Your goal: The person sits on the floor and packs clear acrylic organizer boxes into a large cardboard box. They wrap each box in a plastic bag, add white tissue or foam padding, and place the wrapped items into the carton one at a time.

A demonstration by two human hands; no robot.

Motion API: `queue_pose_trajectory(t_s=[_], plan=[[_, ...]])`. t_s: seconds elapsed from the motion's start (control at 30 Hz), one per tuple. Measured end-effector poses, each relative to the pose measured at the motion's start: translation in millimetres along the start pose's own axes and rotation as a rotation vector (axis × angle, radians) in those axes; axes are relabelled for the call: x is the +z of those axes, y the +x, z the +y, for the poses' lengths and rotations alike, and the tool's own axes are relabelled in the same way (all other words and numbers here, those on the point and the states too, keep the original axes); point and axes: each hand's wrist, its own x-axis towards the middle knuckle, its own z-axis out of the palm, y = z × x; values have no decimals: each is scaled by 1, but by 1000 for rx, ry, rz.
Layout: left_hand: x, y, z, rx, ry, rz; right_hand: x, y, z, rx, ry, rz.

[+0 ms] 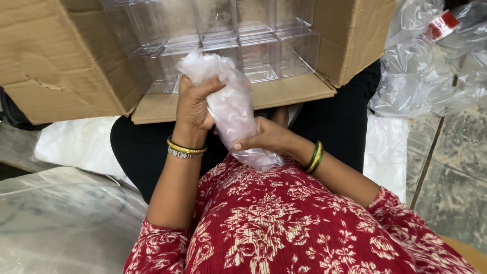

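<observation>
Red floral crinkled sleeves (284, 223), both hands' fingers (200, 91) clenched on crumpled clear plastic bag (231, 109), cardboard box (66, 56) beyond

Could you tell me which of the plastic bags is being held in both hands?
The crumpled clear bag over the lap, gripped by left hand and right hand; the other bags lie loose at right.

Tiled floor (451, 167) carries plastic sheets (61, 223) and crumpled bags (421, 76).
</observation>
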Motion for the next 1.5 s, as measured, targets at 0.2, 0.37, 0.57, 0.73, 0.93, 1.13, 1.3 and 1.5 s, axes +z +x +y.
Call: queue_pose_trajectory(t_s=[0.2, 0.37, 0.57, 0.73, 0.93, 1.13, 1.3, 1.5], plan=[[5, -4, -10, -14, 217, 118, -15, -7, -37, -469, -25, 170], [11, -9, -17, 1, 264, 147, -19, -1, -66, -715, 57, 545], [-18, -10, -19, 107, 272, 154, -18, -23, -54, -519, 274, 436], [-23, -10, -34, 50, 355, 250, -22, -24, -38, -491, 185, 407], [-15, -16, -33, -443, 35, -169, -44, -27, -58, -412, 632, 436], [-31, 7, -20, -322, -216, -5, -87, -60, -74, -492, 843, 81], [-53, 45, -30, -151, 387, -11, -115, -9, -66, -644, 110, 507], [-79, 72, -84, -64, 1321, 435, -110, 60, -56, -397, -899, 1030]])
